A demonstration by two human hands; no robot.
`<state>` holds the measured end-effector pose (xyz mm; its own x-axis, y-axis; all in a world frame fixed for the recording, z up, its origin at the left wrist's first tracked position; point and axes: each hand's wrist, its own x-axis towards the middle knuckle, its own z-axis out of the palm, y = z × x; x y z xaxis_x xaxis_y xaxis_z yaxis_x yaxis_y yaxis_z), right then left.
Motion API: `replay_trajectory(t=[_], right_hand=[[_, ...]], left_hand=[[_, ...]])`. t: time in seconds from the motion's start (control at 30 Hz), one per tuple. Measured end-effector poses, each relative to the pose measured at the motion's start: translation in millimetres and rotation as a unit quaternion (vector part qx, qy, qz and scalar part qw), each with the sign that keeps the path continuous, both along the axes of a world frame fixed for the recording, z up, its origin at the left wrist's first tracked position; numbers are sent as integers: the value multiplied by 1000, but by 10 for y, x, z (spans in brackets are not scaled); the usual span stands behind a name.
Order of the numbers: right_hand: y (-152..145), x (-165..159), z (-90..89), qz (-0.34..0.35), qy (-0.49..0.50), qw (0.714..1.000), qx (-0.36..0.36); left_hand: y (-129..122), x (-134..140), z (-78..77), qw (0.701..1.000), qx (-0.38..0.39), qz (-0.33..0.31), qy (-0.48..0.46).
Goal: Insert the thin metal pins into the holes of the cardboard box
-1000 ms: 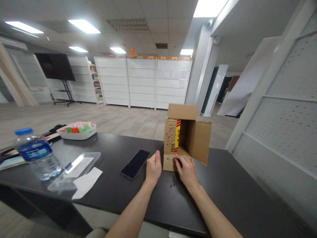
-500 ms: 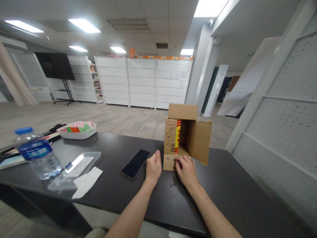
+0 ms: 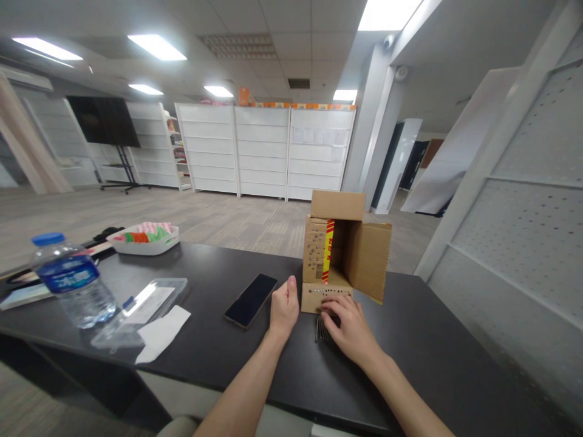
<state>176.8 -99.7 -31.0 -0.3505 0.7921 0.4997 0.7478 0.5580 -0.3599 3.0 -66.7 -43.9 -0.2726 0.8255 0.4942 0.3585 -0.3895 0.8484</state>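
A cardboard box (image 3: 314, 246) stands on its side, its open mouth facing me. Its lower flap (image 3: 312, 298) hangs down with a row of small dark and shiny dots along it. My right hand (image 3: 348, 325) is at this flap, thumb apart from the bent fingers, and nothing shows between them. Below the thumb lie several thin metal pins (image 3: 320, 329), like nails or screws, partly covered by the hand. Left of the box, my left hand (image 3: 284, 308) is closed in a fist with the thumb up. Whatever is inside the fist is hidden.
A phone (image 3: 250, 300) lies left of my left hand. Further left are a white paper scrap (image 3: 161, 334), a clear plastic case (image 3: 170, 297) and a water bottle (image 3: 75, 282). A white basket (image 3: 150, 246) with colourful items stands at the back left.
My right hand has moved back and slightly down from the flap, and its thumb and fingers have come apart. More of the dot row shows. My left hand stays closed in place.
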Motion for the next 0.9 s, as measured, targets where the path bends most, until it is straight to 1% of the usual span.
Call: replay_trajectory(t=[0.17, 0.33, 0.67, 0.9], right_hand=[[-169, 30, 2, 45, -34, 998, -6], [-244, -8, -30, 71, -43, 997, -5], [-256, -39, -19, 73, -60, 995, -22], [-264, -46, -8, 75, -71, 994, -17]], left_hand=[[3, 2, -12, 1000, 9, 5, 2], [4, 1, -13, 1000, 9, 5, 5], [12, 1, -19, 1000, 11, 10, -2], [16, -1, -19, 1000, 11, 7, 1]])
